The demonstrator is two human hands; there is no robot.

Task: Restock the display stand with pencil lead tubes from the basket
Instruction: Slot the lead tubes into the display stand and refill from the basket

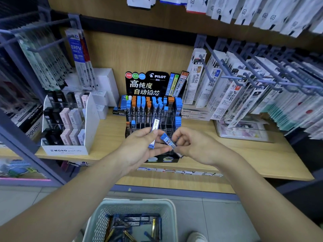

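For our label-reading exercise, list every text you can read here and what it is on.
"PILOT" and "高纯度 自动铅芯": display stand sign
"HB": tube in right hand
"MONO graph MG": white box
"BRFV": hanging pack
"JF-0.5": hanging refills
Shelf price tags: too blurred to read

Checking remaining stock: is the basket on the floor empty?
No, several lead tubes lie in the bottom of the basket.

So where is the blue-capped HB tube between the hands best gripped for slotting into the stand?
Probably near the blue cap of the HB tube, pinched across its narrow sides from above: tubes in the display stand sit cap up, so the plain end must stay free.
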